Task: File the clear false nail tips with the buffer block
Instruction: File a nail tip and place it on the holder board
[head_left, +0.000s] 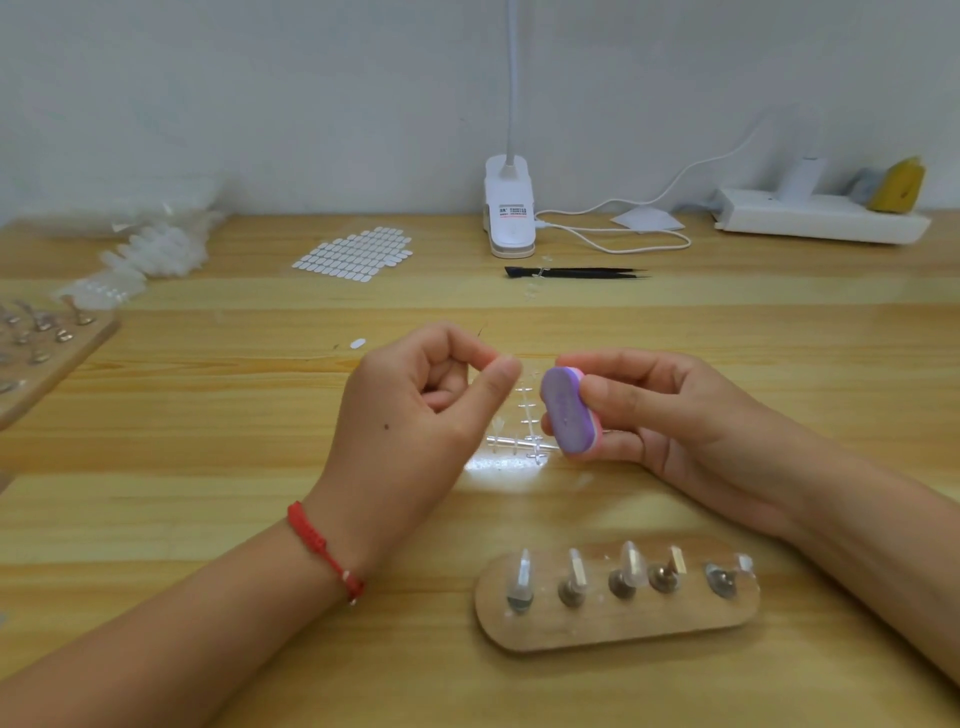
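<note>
My right hand (670, 415) grips a small oval buffer block (567, 410), purple on its face with pink and white layers. My left hand (431, 410) pinches thumb and forefinger together just left of the block; a tiny clear nail tip (511, 360) seems to sit between them, too small to be sure. Under both hands lies a clear plastic sprue (524, 431) of nail tips on the table. In front, an oval wooden stand (613, 631) carries several metal holders with clear tips (521, 571) on them.
A clip lamp base (510, 208) with its cable stands at the back, black tweezers (576, 272) in front of it. A sheet of white adhesive tabs (353, 253) lies centre-back. Bags of nail tips (150, 249) and a second wooden stand (47, 343) are left; a white power strip (821, 215) right.
</note>
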